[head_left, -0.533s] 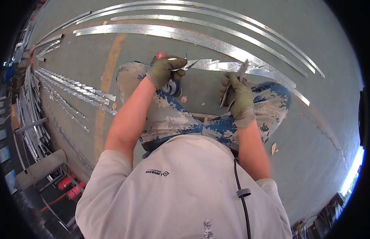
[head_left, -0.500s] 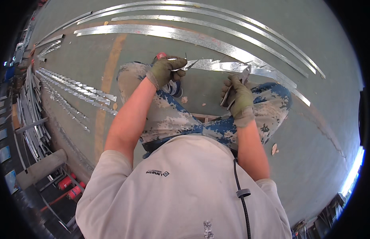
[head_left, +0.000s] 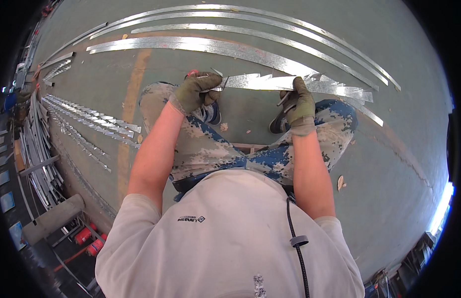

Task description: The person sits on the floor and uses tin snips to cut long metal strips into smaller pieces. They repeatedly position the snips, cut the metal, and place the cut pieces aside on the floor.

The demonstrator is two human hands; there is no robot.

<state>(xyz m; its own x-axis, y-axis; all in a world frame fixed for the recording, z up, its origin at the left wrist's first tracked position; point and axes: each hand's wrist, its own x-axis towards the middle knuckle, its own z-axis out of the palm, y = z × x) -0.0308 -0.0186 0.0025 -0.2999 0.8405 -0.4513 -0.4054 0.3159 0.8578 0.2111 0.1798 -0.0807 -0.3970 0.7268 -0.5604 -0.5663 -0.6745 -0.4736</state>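
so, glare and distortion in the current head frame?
Head view: floor strips glare in places; the toothed strip shines beside the right hand. Head view: fisheye bows the floor strips, corners black. Head view: bright patch blown out at right edge.

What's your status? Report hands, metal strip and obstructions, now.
Left gloved hand closed on notched metal strip, left end. Right gloved hand gripping it farther along. Strip extends past right hand. Flat metal strips on floor beyond.

We found one fisheye view, head-worn, facing down: shirt (head_left: 225, 228) close at lower centre, floor (head_left: 384, 198) farther off, right.
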